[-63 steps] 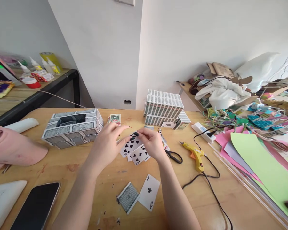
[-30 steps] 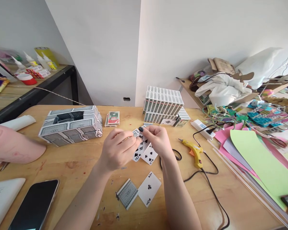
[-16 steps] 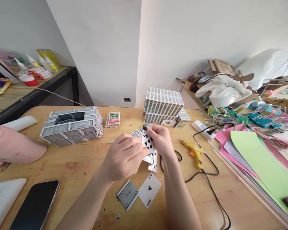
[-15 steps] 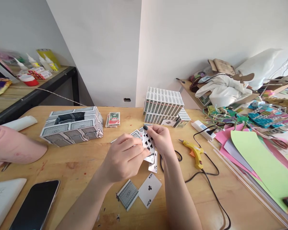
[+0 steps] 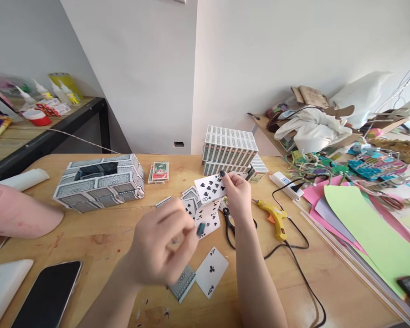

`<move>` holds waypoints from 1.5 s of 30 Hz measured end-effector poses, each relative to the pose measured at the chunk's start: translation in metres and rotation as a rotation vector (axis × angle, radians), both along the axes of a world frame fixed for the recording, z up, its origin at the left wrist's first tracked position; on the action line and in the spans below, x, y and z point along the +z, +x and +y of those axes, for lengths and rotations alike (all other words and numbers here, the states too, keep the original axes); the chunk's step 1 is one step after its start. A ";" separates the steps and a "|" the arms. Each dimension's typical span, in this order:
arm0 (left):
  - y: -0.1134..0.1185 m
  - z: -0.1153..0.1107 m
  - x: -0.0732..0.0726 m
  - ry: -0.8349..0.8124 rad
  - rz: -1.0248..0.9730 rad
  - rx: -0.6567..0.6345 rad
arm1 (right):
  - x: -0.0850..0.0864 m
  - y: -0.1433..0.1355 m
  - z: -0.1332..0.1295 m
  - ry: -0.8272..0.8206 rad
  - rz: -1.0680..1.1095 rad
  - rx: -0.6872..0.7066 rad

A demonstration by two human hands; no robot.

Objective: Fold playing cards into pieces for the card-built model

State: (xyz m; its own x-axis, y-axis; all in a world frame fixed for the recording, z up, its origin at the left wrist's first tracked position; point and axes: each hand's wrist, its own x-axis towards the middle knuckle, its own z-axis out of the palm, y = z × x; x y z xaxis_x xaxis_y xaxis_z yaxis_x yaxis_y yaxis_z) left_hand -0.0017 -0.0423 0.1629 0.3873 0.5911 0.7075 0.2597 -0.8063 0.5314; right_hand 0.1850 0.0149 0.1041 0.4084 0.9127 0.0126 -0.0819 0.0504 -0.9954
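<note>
Here, pale wall (image 5: pixel 239 82) behind wooden table (image 5: pixel 99 241): right grip (image 5: pixel 239 197) pinches card (image 5: pixel 210 187), left grip (image 5: pixel 162 246) unclear.

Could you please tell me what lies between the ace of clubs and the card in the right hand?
In the head view, loose cards show between the ace and the card in the right hand; the left hand partly covers them.

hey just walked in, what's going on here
A person is handling playing cards at a wooden table. The right hand holds up the eight of spades; the left hand is blurred, so whether it holds anything is unclear. Loose cards lie beneath, the ace of clubs lies nearer the person, and a yellow glue gun lies to the right.
</note>
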 end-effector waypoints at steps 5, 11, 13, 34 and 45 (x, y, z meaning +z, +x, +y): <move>0.000 0.027 -0.011 -0.038 0.056 0.260 | 0.011 -0.006 -0.006 0.037 0.270 0.123; -0.013 0.041 -0.022 -0.292 0.192 0.310 | 0.019 -0.010 -0.010 0.011 0.361 0.277; -0.014 0.045 -0.025 -0.317 0.259 0.281 | 0.019 -0.008 -0.010 -0.012 0.384 0.359; -0.006 0.044 -0.024 -0.359 0.294 0.048 | 0.021 -0.011 -0.016 -0.025 -0.199 0.349; 0.009 0.032 -0.030 0.417 0.457 0.549 | 0.041 -0.042 -0.037 0.016 -0.368 0.325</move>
